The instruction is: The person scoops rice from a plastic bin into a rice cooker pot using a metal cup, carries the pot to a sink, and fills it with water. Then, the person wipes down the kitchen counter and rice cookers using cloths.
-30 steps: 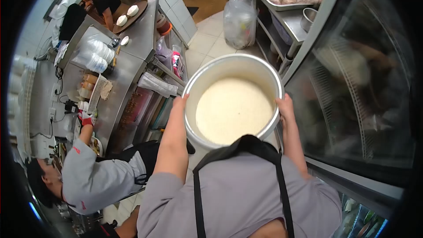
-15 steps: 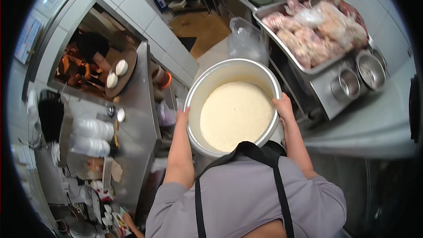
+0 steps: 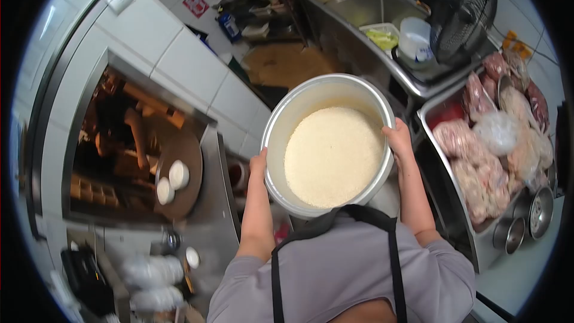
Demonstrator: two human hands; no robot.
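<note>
A large round metal pot (image 3: 271,174) is held level in front of my body, near the middle of the view. Pale, uncooked-looking rice grains (image 3: 333,157) cover its bottom. My left hand (image 3: 259,161) grips the pot's left side at the rim. On the right side, my right hand (image 3: 397,139) is closed round the rim with the thumb near the inner edge. The fingers under the rim are partly hidden by the pot on both sides.
To the right, a metal tray (image 3: 423,121) holds bagged raw meat, with metal bowls (image 3: 509,234) below it. Ahead are a sink (image 3: 382,12) and a black fan (image 3: 463,15). A steel counter (image 3: 216,185) and a pass-through window with a person (image 3: 116,121) are at left.
The view has turned right and moved forward. The sink and fan have come into view, and the co-worker at left has left it. Both hands still hold the pot.
</note>
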